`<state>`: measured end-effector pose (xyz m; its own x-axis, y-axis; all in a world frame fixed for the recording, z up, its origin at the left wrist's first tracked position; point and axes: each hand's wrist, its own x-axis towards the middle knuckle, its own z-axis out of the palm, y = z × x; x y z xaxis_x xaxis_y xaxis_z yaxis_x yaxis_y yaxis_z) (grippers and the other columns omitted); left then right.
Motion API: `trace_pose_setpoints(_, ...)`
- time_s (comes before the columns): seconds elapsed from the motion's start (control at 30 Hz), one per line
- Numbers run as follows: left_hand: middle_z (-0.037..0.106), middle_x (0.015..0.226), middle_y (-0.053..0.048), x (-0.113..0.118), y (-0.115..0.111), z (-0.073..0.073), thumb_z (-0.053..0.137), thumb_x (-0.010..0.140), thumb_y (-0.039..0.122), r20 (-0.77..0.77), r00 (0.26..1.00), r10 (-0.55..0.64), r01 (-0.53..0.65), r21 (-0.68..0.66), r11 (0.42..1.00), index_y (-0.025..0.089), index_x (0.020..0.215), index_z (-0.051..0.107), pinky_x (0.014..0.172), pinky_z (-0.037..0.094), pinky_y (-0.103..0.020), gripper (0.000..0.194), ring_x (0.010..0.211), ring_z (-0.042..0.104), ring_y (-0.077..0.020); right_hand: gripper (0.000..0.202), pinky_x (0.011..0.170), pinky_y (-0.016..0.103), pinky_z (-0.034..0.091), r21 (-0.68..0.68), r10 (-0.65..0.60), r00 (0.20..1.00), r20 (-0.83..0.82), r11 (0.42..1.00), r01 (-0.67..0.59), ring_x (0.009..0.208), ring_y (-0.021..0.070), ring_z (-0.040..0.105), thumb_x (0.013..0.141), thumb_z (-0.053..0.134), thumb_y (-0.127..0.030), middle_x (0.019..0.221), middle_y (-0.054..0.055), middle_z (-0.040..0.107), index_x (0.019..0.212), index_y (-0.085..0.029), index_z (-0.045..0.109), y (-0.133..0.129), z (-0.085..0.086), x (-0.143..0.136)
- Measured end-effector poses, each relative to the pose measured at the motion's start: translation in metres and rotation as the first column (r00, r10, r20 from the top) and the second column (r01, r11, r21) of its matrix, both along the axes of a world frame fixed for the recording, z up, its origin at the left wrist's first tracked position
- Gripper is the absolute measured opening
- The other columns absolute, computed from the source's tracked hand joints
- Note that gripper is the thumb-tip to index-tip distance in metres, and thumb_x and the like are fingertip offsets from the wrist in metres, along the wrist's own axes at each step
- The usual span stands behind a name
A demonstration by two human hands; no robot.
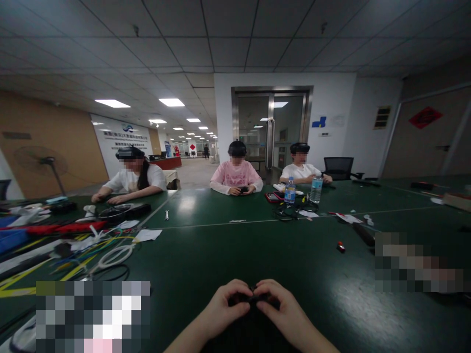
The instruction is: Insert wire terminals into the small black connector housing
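Black object [253, 297], pinched between my left hand [225, 305] and right hand [283, 302] over the green table [206, 245].
On my feed, fingers and thumbs close on it, hiding most of its shape; loose cables [117, 256] sprawl left, a small red item [341, 246] lies right, two bottles [290, 191] stand beyond.

Left hand [228, 303]: holds small black object [258, 297], near
Right hand [281, 303]: same object
Dark green counter [206, 255]: beneath both

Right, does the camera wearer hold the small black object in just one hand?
No, the left hand and the right hand both grip the small black object, one from each side.
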<state>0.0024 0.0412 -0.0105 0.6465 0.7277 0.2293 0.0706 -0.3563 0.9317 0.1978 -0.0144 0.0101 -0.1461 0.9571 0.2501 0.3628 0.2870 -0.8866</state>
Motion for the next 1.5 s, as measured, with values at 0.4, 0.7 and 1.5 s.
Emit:
trace_pose_setpoints(0.4, 0.058, 0.094, -0.003, 0.002, 0.001, -0.006, 0.066, 0.075, 0.023, 0.071, 0.998, -0.004, 0.009, -0.064, 0.998, 0.019, 0.093, 0.062, 0.080, 0.041, -0.032, 0.020, 0.090, 0.055, -0.0203, 0.016, 0.075, 0.028, 0.046, -0.023, 0.001, 1.000, 0.010, 1.000, 0.000, 0.090, 0.0195, 0.061, 0.073, 0.059, -0.013, 0.101, 0.003, 0.063, 0.083, -0.022, 0.066, 0.004, -0.006, 0.000)
trace_pose_setpoints(0.7, 0.058, 0.106, -0.004, 0.002, -0.005, 0.004, 0.066, 0.072, 0.017, 0.049, 0.999, 0.002, 0.005, -0.148, 0.989, 0.022, 0.111, 0.049, 0.086, 0.040, -0.035, 0.043, 0.099, 0.055, -0.0221, 0.015, 0.077, 0.030, 0.046, -0.035, 0.007, 1.000, 0.010, 0.999, -0.007, 0.090, 0.0199, 0.060, 0.074, 0.059, -0.013, 0.103, 0.002, 0.062, 0.084, -0.023, 0.065, 0.004, -0.010, 0.001)
trace_pose_setpoints(1.5, 0.056, 0.085, -0.001, 0.007, -0.009, 0.009, 0.062, 0.072, 0.017, -0.101, 0.991, 0.090, -0.088, 0.022, 0.996, 0.017, 0.087, 0.057, 0.074, 0.041, -0.028, 0.016, 0.082, 0.053, -0.0174, 0.027, 0.079, 0.030, 0.046, -0.006, 0.028, 0.999, 0.040, 1.000, -0.028, 0.090, 0.0198, 0.060, 0.070, 0.061, -0.013, 0.097, 0.002, 0.062, 0.095, -0.024, 0.064, -0.001, -0.005, -0.005)
